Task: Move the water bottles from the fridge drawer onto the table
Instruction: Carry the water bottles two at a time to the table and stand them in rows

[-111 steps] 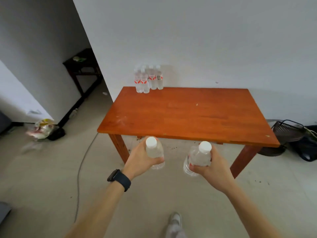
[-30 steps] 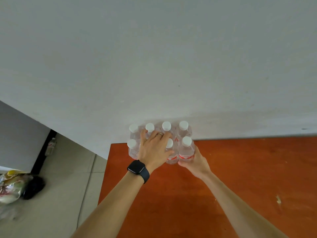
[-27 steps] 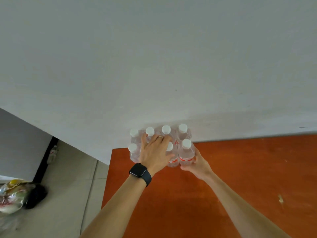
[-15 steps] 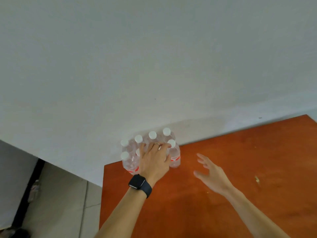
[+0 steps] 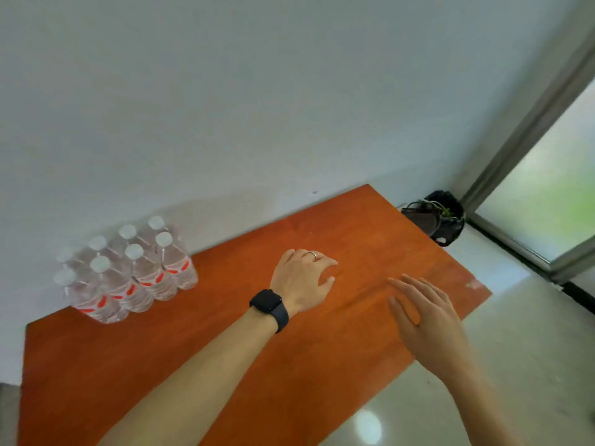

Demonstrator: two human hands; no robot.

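Orange wooden worktop [image 5: 193, 355] against a plain pale wall [image 5: 257, 91], camera looking down at a tilt. Left hand [image 5: 301, 280] is mid-worktop, palm down, grip empty: fingers loosely bent, thumb out to the side. Can't tell if the fingertips touch the wood or sit just above it. Thin ring [image 5: 312, 255] on one finger, dark smartwatch [image 5: 269, 305] on the wrist, bare forearm running back to the lower left. Right hand [image 5: 425, 320] is near it on the right, not touching it, over the worktop's near-right edge. Its grip is spread: fingers straight and slightly fanned, holding nothing. Water bottles [image 5: 128, 275] are well apart from both hands, to the left. They stand at the far-left corner of the worktop, close against the wall. Eight by cap count, in two rows of four, all upright and packed touching each other. Clear plastic, white caps, red-marked labels; the leftmost pair is blurred. Worktop wood shows a pale scuff [image 5: 472, 283] near the right corner. Past the right end of the worktop, by the wall, sits a dark object with wires [image 5: 438, 217], too blurred to identify. It sits on the floor [image 5: 515, 365], which is pale glossy tile with a bright light reflection near the bottom edge. Further right is a grey-framed glass door or window [image 5: 547, 194], with a green blur behind the pane.
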